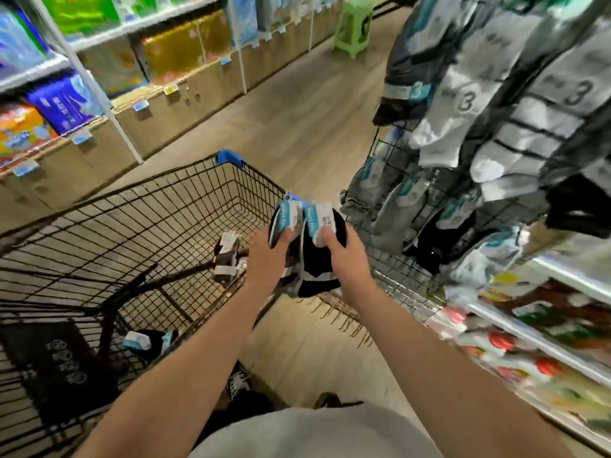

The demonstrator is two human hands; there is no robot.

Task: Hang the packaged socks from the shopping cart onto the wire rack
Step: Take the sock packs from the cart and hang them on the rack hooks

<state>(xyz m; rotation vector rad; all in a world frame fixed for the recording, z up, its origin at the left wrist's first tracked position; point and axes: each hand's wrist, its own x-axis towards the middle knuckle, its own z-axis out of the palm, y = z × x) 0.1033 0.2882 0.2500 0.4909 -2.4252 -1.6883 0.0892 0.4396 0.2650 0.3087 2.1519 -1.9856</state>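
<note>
My left hand (269,259) grips a pack of black socks (286,219) with a white and teal label. Right beside it, my right hand (347,251) grips a second black sock pack (319,223) whose socks hang down below the fingers. Both packs are held over the right rim of the black wire shopping cart (132,233). More sock packs lie in the cart, one near the middle (228,256) and one at the near end (148,342). The wire rack (406,282) stands just right of my hands, with empty hooks (340,319) low down and many hung socks (489,104) above.
Shelves of packaged goods (62,104) line the left side of the aisle. A green plastic stool (353,24) stands far down the wooden floor. A shelf of colourful packets (529,342) runs along the lower right. My shoes (238,385) show between cart and rack.
</note>
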